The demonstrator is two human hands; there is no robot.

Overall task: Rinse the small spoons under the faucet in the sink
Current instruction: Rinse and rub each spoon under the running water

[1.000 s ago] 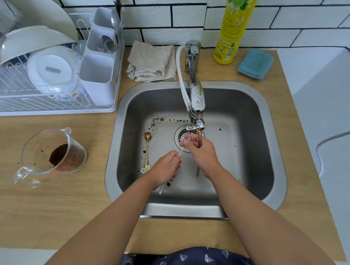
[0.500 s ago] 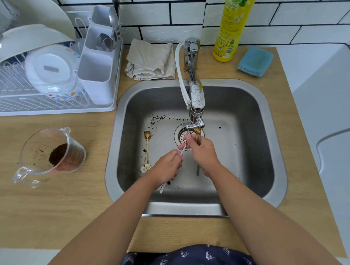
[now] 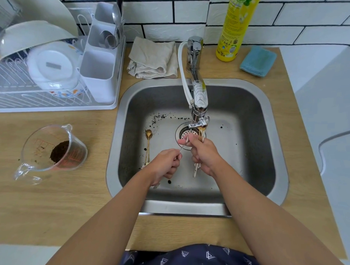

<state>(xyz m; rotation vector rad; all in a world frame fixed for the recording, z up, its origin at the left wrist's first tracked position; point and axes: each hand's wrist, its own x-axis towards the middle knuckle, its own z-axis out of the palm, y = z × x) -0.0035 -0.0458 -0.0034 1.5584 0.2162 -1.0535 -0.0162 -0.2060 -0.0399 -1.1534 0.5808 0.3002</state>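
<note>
Both hands work over the steel sink (image 3: 269, 141), just below the faucet (image 3: 198, 103) spout and above the drain (image 3: 183, 134). My right hand (image 3: 205, 155) grips a bunch of small spoons (image 3: 202, 134), their gold bowls up under the spout and pale handle ends sticking out below the fist. My left hand (image 3: 167, 165) pinches the thin handle of a silver spoon (image 3: 183, 145) whose bowl end lies under my right thumb and fingers. Another gold spoon (image 3: 148, 145) lies on the sink floor to the left, bowl toward the wall.
Dark coffee grounds speckle the sink floor. A glass measuring cup (image 3: 53, 152) with grounds stands on the wooden counter at left. A dish rack (image 3: 49, 77) with bowls and cutlery sits behind it. A folded cloth (image 3: 153, 59), yellow soap bottle (image 3: 236, 25) and blue sponge (image 3: 258, 61) line the back.
Both hands stay under the spout. My right hand has risen slightly toward the faucet, and its fingers have shifted along the tip of the silver spoon.
</note>
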